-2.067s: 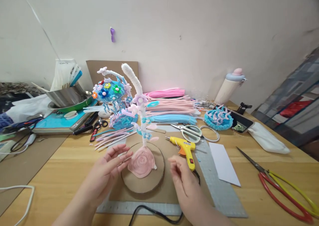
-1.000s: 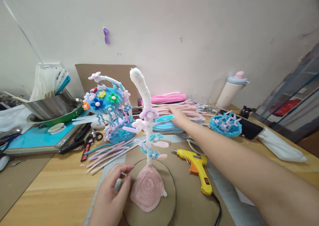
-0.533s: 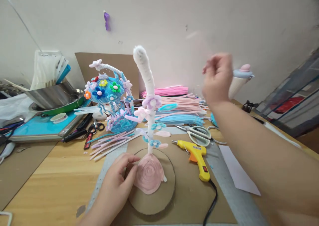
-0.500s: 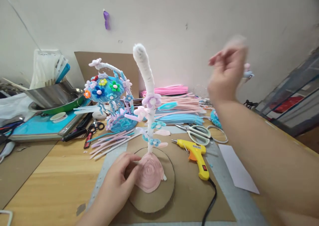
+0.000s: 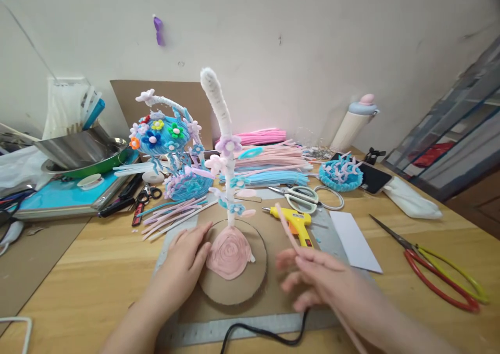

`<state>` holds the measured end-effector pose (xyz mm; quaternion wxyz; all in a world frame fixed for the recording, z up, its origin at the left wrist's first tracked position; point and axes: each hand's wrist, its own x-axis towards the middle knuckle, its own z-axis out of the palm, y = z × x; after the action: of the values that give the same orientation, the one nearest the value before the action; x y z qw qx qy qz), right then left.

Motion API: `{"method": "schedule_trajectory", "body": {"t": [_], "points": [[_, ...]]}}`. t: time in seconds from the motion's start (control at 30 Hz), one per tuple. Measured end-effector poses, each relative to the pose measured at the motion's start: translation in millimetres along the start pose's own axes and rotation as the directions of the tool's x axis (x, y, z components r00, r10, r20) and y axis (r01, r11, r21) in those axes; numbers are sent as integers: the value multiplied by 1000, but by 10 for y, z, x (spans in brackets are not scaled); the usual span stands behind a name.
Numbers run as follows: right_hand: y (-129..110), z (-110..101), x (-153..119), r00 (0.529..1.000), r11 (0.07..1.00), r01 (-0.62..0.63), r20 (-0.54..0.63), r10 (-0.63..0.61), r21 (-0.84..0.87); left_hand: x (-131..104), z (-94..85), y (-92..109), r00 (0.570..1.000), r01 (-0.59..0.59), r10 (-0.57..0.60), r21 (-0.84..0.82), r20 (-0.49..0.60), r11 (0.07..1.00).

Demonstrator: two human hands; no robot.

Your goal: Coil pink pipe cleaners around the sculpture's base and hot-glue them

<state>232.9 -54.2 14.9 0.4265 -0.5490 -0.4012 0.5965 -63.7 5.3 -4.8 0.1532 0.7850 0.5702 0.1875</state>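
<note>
My left hand (image 5: 183,260) rests at the left edge of a round cardboard disc (image 5: 238,293), its fingers stretched and slightly apart, with thumb and index tips touching the edge. On the disc lies a pink coil of pipe cleaner (image 5: 229,255). From it rises an upright white fuzzy stem (image 5: 216,101), bent a little to the left at the top, with small purple, pink and blue flowers and leaves on it. To the right of the disc, my right hand (image 5: 312,276) is closed on a pink pipe cleaner (image 5: 287,224), between thumb and fingers. The pipe cleaner's tip passes in front of a yellow glue gun (image 5: 299,218).
Scissors with pale handles (image 5: 304,199) and red-and-yellow scissors (image 5: 441,276) lie to the right, near a white card (image 5: 353,242). Pipe cleaner bundles (image 5: 269,178) lie behind. A blue flowered model (image 5: 164,138) stands back left; a bottle (image 5: 351,122) stands back right. A black cable (image 5: 265,333) crosses the front.
My right hand has come down from its raised position at the right and now shows a pink pipe cleaner. My left hand stays by the disc. The view has shifted slightly.
</note>
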Motion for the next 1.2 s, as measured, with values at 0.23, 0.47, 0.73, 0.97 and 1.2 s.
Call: {"method": "schedule_trajectory", "body": {"t": [0.23,0.47,0.73,0.97,1.2], "points": [[104,257,82,985,843,-169,118,126,511,-68,-81,181,983,172,-164,111,-80,979],[-33,302,551,999,934,43,-9,-42,355,-448,3,335,985,88,-48,250,-163,964],[-284,67,486,992,994,111,60,-111,0,-348,48,615,933,-359,356,268,62,894],[-187,105,460,979,940,205,68,-194,-273,147,277,657,961,-274,263,158,87,949],[-78,151,394,943,691,334,226,-246,-641,272,318,660,966,-254,240,183,96,950]]}}
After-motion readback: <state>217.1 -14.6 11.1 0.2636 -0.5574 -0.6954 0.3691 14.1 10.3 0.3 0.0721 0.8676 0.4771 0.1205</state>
